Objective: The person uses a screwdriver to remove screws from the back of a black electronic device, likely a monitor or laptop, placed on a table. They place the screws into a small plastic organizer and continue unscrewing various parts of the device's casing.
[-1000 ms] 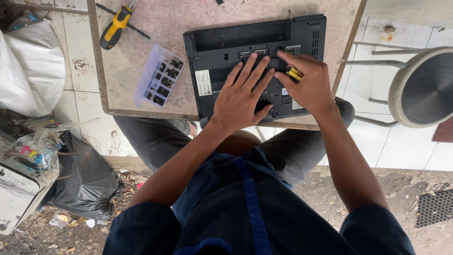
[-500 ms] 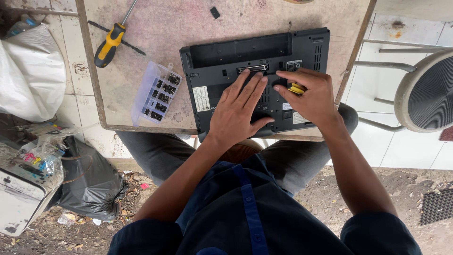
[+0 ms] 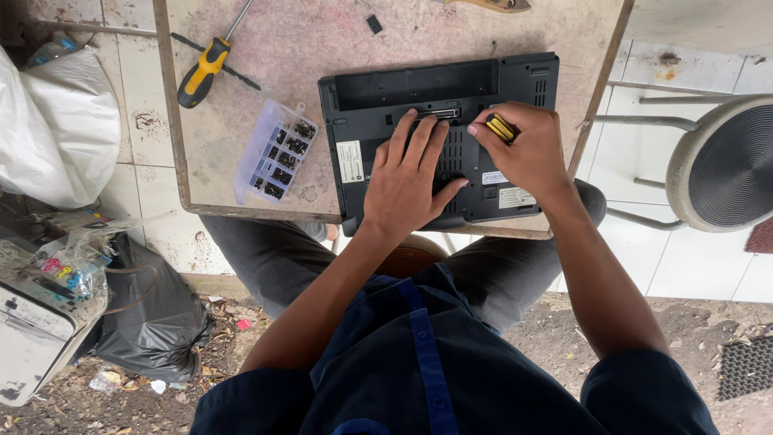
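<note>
Clenched right hand [image 3: 527, 153] grips a small yellow-handled screwdriver [image 3: 501, 127]; left hand [image 3: 411, 181] lies flat, released, on the upturned black plastic laptop [image 3: 362, 105], seemingly rigid yet fragile; hold by edges.

The upturned black plastic laptop [image 3: 451, 105] lies on the worn square tabletop [image 3: 322, 48]; left of the laptop sits the clear compartmented screw box [image 3: 275, 151], farther left the yellow-handled screwdriver [image 3: 203, 71].

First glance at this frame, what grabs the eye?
The upturned black laptop at the table's near edge, left hand flat on it, right hand pinching a small yellow-handled tool. To its left, a clear screw box and a yellow screwdriver.
</note>
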